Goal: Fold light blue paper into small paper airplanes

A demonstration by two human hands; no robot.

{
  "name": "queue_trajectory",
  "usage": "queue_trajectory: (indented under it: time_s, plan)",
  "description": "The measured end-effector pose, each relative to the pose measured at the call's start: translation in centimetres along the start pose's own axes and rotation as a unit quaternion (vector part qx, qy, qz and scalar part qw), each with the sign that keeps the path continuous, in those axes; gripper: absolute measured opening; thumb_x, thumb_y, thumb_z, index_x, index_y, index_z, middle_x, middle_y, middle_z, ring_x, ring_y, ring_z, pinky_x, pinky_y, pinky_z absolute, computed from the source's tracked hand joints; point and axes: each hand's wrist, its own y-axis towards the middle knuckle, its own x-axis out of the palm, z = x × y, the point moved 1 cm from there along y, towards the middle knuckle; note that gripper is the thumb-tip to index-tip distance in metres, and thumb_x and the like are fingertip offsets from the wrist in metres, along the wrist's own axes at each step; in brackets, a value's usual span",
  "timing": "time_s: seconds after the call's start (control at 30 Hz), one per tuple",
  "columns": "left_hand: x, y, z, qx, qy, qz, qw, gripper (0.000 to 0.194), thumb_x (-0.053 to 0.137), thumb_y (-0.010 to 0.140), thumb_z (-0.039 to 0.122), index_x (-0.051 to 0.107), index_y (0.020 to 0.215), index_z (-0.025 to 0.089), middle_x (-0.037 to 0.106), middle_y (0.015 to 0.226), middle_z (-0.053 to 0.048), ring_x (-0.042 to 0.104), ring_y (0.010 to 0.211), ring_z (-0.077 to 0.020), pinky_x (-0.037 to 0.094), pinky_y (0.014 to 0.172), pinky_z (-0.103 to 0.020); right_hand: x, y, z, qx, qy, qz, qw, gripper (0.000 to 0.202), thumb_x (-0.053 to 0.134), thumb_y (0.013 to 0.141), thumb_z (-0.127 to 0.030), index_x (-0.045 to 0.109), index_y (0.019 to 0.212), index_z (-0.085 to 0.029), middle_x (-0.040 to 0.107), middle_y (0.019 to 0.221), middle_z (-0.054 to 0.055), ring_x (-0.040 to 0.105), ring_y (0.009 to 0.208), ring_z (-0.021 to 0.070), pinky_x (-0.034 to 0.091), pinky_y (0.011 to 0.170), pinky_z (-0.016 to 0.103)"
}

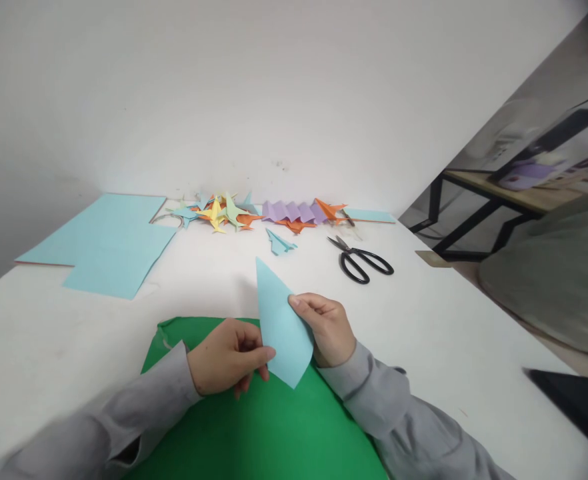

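Note:
A folded piece of light blue paper point(284, 330), kite-shaped with its long point upward, is held up between my two hands. My left hand point(234, 357) pinches its lower left edge between thumb and fingers. On the upper right edge, my right hand point(327, 327) grips the paper, thumb in front and the other fingers behind it. Under both hands lies a green cloth-like surface point(254, 427). A small blue paper plane point(280, 243) rests on the table just beyond the paper's tip.
Black-handled scissors point(359, 259) lie to the right. Blue paper sheets point(119, 247) overlap at the left. Along the wall sit several folded paper figures point(224, 212) and a pleated purple paper point(294, 211). A dark flat object point(574, 400) juts in at the white table's right edge.

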Motion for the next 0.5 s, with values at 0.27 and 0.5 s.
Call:
queue_trajectory:
  time_s: [0.27,0.5]
  plan:
    - [0.31,0.02,0.33,0.005,-0.008,0.012,1.000,0.026,0.043,0.079,0.038,0.038,0.061,0.019,0.041,0.036,0.008,0.036,0.027,-0.0057,0.028,0.026,-0.015,-0.36,0.22,0.39,-0.035,-0.047,0.042,0.997,0.027,0.065,0.067,-0.041,0.066,0.063,-0.014,0.057,0.054,0.001,0.045,0.049,0.0113,0.036,0.044,0.023]
    - [0.45,-0.19,0.41,0.013,0.016,0.004,1.000,0.025,0.039,0.081,0.036,0.037,0.062,0.019,0.041,0.036,0.008,0.033,0.026,-0.0051,0.026,0.027,-0.015,-0.30,0.21,0.49,-0.033,-0.050,0.058,0.997,0.026,0.065,0.066,-0.041,0.066,0.063,-0.015,0.058,0.054,0.000,0.044,0.046,0.0105,0.036,0.043,0.023]
